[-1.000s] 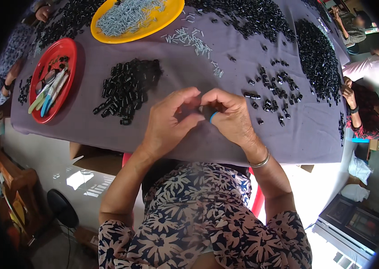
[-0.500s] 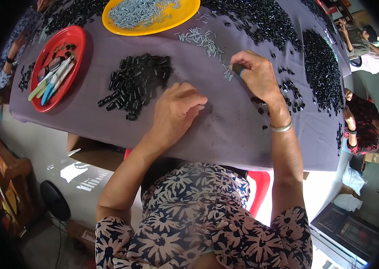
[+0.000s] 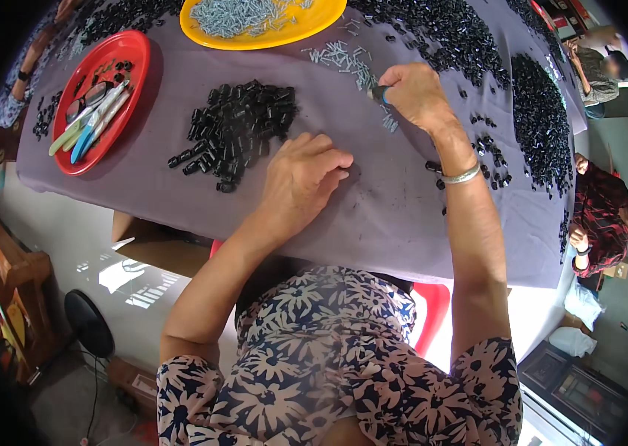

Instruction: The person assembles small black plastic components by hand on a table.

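My right hand (image 3: 419, 98) is closed around a short dark tool (image 3: 379, 94) with a blue band and a pale tip; its exact kind is unclear. The tool's tip is at a scatter of small silver screws (image 3: 345, 58) on the cloth. My left hand (image 3: 298, 180) rests with curled fingers, thumb and forefinger pinched together; whatever they may hold is hidden. Just beyond it lies a heap of short black cylindrical parts (image 3: 243, 123). A few black pieces (image 3: 433, 166) lie beside my right wrist.
A yellow plate (image 3: 292, 36) piled with screws stands at the far side. On the left, a red tray (image 3: 139, 70) holds knife-like tools. Many black parts (image 3: 544, 111) cover the right of the grey tablecloth (image 3: 388, 230). Other people (image 3: 600, 201) sit at the right and far left.
My right hand has shifted slightly left and away from me, bringing the tool's tip to the loose screws. My left hand stays closed and nearly in place. The view has shifted a little.
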`<act>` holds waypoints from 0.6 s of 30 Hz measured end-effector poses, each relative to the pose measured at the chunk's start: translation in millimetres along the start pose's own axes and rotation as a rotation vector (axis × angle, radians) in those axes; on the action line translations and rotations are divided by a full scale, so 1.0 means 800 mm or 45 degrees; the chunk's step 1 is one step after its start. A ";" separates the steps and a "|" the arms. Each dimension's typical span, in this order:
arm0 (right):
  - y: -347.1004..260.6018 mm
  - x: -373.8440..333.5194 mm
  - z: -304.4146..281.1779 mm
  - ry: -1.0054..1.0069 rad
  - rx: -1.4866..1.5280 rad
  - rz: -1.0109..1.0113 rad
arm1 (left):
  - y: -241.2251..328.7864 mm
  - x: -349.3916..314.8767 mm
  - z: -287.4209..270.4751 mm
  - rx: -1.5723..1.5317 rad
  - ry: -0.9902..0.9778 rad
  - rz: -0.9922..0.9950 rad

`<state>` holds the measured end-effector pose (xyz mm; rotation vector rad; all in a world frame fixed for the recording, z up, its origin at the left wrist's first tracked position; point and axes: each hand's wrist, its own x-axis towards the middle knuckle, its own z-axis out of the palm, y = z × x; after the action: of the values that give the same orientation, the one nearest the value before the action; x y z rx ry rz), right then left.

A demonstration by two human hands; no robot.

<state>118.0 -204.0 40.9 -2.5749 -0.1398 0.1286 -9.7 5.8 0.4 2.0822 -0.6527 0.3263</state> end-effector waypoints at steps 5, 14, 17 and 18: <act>-0.008 -0.015 -0.006 -0.191 0.180 -0.049 | -0.005 -0.001 0.003 -0.109 0.055 -0.064; -0.015 -0.132 0.047 -0.265 0.906 -0.168 | 0.001 -0.004 0.007 -0.110 0.056 -0.229; -0.016 -0.137 0.053 -0.210 0.890 -0.227 | 0.000 -0.005 0.007 -0.091 0.075 -0.190; -0.014 -0.136 0.055 -0.174 0.828 -0.271 | 0.000 -0.004 0.007 -0.069 0.077 -0.182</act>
<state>4.2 -185.5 16.8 -1.8902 -0.3576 0.2279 -12.8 1.9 -4.3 2.0468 -0.4687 0.2855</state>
